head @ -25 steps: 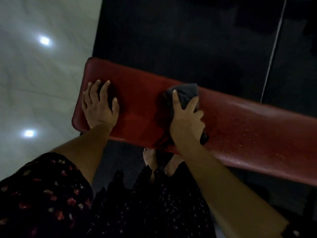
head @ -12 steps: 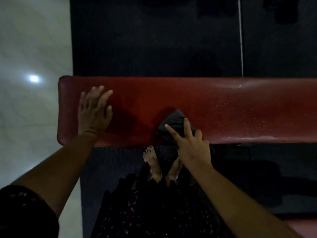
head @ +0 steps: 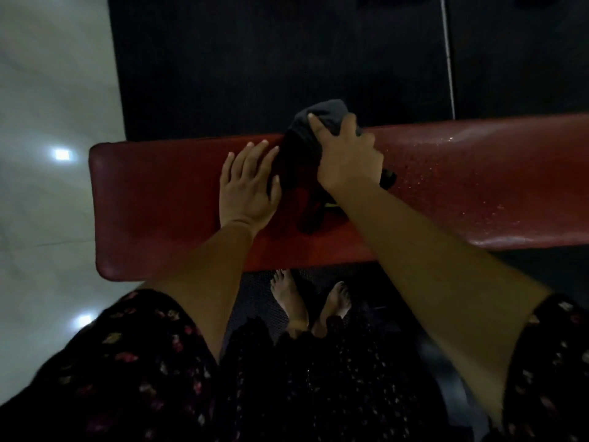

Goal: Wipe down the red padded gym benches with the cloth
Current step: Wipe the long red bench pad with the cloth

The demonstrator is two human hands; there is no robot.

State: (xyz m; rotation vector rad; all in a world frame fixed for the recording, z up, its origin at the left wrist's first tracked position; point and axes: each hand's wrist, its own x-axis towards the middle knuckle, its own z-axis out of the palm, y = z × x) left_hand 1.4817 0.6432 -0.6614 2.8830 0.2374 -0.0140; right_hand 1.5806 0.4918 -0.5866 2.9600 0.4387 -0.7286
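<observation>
Red padded bench (head: pixel 165 202) across the middle of the view, left end rounded, right end cut off by the frame edge; speckled with pale droplets or dust (head: pixel 446 173) on the right stretch; dark cloth (head: pixel 322 119) bunched at the far edge of the pad, partly hanging past it over the black mat (head: pixel 255 59); pale glossy floor (head: pixel 47 90) to the left with bright light reflections; thin pale line (head: pixel 448 59) running down the mat toward the bench; bare feet (head: pixel 288 298) on dark matting just in front of the near edge; dark floral garment (head: pixel 127 378) filling the bottom of the view.

Right hand (head: pixel 347 161) curled over the cloth, fingers wrapped round it and gripping it against the pad, forearm reaching in from the lower right; left hand (head: pixel 248 183) flat on the pad just beside the cloth, fingers straight and spread, holding nothing, palm down.

Lower part of the cloth lost in shadow between the two hands; small dark object (head: pixel 387 178) by the right wrist, too dim to identify; bench frame and legs hidden beneath the pad.
</observation>
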